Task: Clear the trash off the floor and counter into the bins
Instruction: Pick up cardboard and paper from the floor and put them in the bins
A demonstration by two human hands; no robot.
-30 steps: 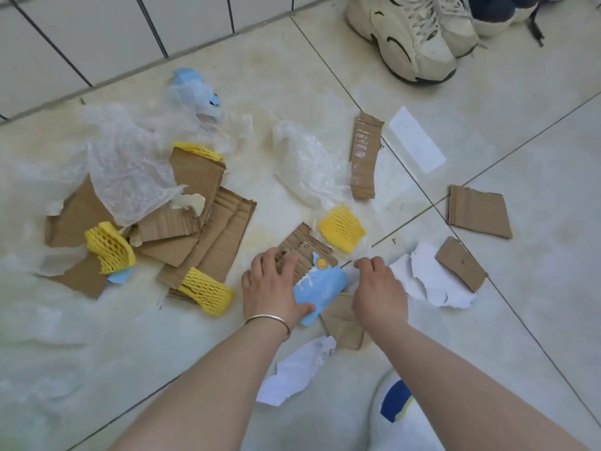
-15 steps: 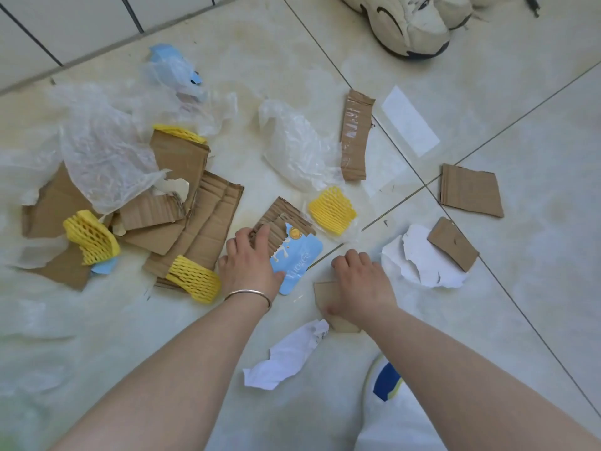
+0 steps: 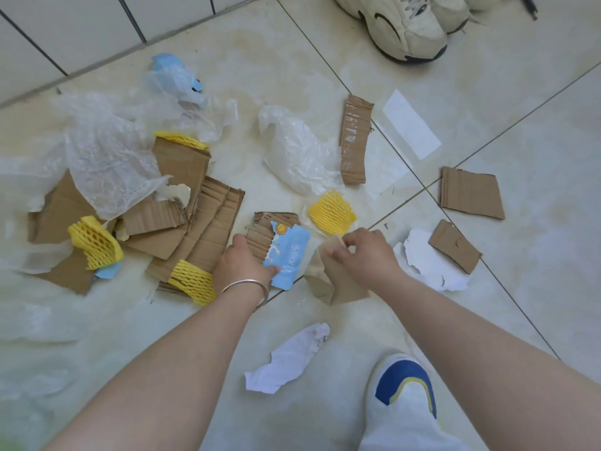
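1. Nearest to the wearer, a crumpled white paper (image 3: 289, 359) lies on the floor (image 3: 325, 418), well short of the blue carton piece (image 3: 287, 255), which is used as the landmark here. It's probably best left for a later pass, since both hands are busy.

2. The left hand (image 3: 242, 263) is set on the blue carton piece and the ridged cardboard (image 3: 260, 236) under it, thumb on the blue face and the rest of the fingers curled over the far edge. The two should be pinched together as one stack so nothing slides out.

3. Just to the right of the blue carton piece, a brown cardboard scrap (image 3: 338, 281) is pinched at its top edge by the right hand (image 3: 367, 255), and one end is lifted off the floor. It could be laid onto the left-hand stack, flat sides matched.

4. Just beyond the carton piece sits a yellow foam net (image 3: 331, 211). It's light, so it'd be better tucked between cardboard pieces.

5. Farther off, clear plastic film (image 3: 299, 151) and a taped cardboard strip (image 3: 354, 138) lie side by side. No bin is in view, so sorting can't be judged yet.
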